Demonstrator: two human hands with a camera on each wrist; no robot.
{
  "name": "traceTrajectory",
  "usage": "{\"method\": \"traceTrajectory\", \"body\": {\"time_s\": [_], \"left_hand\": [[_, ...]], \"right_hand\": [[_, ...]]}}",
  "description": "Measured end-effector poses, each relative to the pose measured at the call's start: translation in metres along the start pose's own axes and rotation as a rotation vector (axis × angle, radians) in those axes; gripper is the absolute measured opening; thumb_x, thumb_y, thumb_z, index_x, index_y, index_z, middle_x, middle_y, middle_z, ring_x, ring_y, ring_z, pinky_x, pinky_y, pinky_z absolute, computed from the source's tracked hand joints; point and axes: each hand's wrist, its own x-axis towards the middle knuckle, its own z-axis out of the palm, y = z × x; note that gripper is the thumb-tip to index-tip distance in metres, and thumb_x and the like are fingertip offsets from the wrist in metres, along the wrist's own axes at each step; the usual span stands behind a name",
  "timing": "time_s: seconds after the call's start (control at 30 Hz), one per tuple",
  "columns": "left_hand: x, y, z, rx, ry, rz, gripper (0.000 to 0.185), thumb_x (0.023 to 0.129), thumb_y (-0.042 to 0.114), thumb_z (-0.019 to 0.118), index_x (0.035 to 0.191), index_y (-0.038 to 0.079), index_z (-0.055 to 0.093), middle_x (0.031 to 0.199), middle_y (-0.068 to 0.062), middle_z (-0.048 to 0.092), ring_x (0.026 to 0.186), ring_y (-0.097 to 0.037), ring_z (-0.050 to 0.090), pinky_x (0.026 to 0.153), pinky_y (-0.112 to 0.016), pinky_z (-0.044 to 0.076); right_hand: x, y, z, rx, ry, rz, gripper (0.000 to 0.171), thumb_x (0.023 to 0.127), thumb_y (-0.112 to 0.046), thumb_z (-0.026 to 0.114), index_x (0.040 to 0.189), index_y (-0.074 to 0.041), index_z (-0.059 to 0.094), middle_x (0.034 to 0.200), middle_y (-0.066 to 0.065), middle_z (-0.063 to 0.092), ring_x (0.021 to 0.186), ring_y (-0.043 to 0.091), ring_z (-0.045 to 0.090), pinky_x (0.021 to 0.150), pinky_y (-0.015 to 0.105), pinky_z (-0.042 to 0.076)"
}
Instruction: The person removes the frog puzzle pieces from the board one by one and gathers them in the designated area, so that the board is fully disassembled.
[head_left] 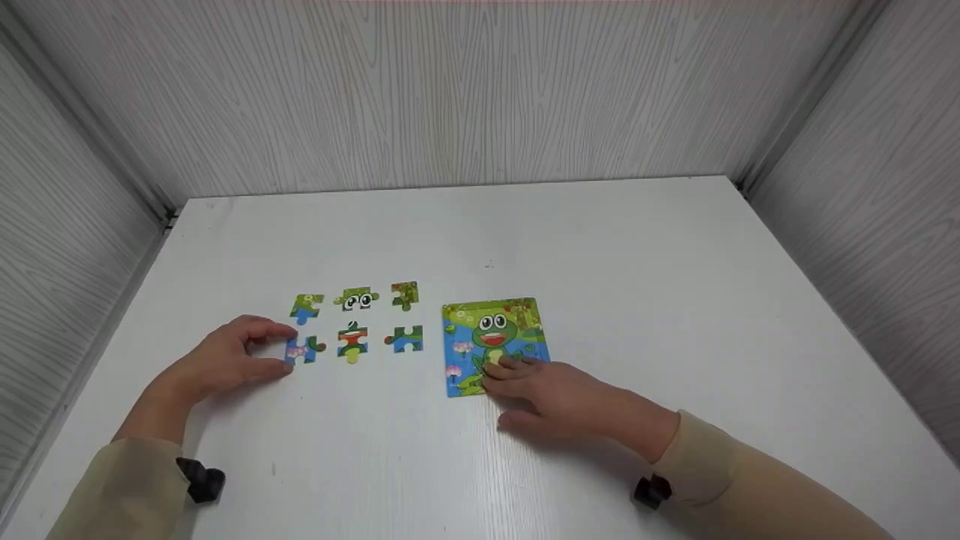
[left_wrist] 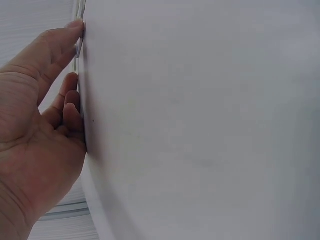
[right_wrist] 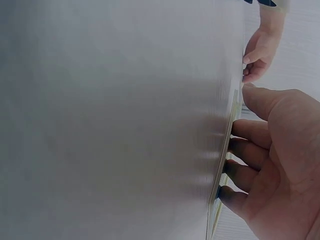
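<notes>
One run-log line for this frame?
left hand: pinches puzzle piece | right hand: fingertips on frog picture card | five loose pieces nearby

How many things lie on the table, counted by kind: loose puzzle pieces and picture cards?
Loose puzzle pieces: 6, in two rows of three, from the top-left piece to the bottom-right piece
Frog picture card: 1
Total: 7
</notes>
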Motion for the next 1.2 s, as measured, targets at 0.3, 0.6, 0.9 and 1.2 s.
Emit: {"method": "traceTrajectory", "body": {"time_s": [0.3, 0.6, 0.9, 1.2], "left_hand": [[-0.003, 0.007, -0.006, 0.000, -0.006, -0.029, 0.064, 0.079, 0.043, 0.079, 0.134, 0.020, 0.057, 0.135, -0.011, 0.050, 0.117, -0.032, 0.043, 0.100, -0.051, 0.034], [-0.006, 0.024, -0.018, -0.037, 0.028, 0.004, 0.059, 0.083, 0.044, 0.075, 0.133, 0.018, 0.058, 0.133, -0.009, 0.055, 0.119, -0.028, 0.047, 0.094, -0.044, 0.043], [0.004, 0.077, -0.005, -0.038, 0.048, 0.152, 0.047, 0.084, 0.039, 0.076, 0.126, 0.022, 0.063, 0.124, -0.004, 0.060, 0.113, -0.025, 0.053, 0.092, -0.041, 0.047], [0.023, 0.143, 0.035, -0.086, -0.038, 0.311, 0.038, 0.082, 0.034, 0.079, 0.118, 0.028, 0.067, 0.113, 0.006, 0.062, 0.103, -0.021, 0.056, 0.082, -0.036, 0.052]], "right_hand": [[0.003, -0.001, -0.004, 0.057, -0.031, 0.041, 0.057, 0.098, -0.050, 0.050, 0.147, -0.022, 0.044, 0.153, -0.004, 0.036, 0.141, 0.019, 0.031, 0.109, 0.043, 0.033], [0.006, 0.007, -0.007, 0.165, -0.009, 0.104, 0.053, 0.099, -0.051, 0.048, 0.144, -0.024, 0.049, 0.150, -0.010, 0.040, 0.139, 0.005, 0.032, 0.108, 0.038, 0.035], [-0.009, 0.021, -0.029, 0.165, 0.137, 0.079, 0.048, 0.099, -0.041, 0.054, 0.141, -0.019, 0.053, 0.149, -0.007, 0.043, 0.115, 0.008, 0.057, 0.091, 0.035, 0.048], [-0.035, 0.038, -0.025, 0.120, 0.140, 0.153, 0.048, 0.099, -0.043, 0.053, 0.140, -0.018, 0.055, 0.148, 0.000, 0.045, 0.134, 0.014, 0.042, 0.102, 0.041, 0.042]]}}
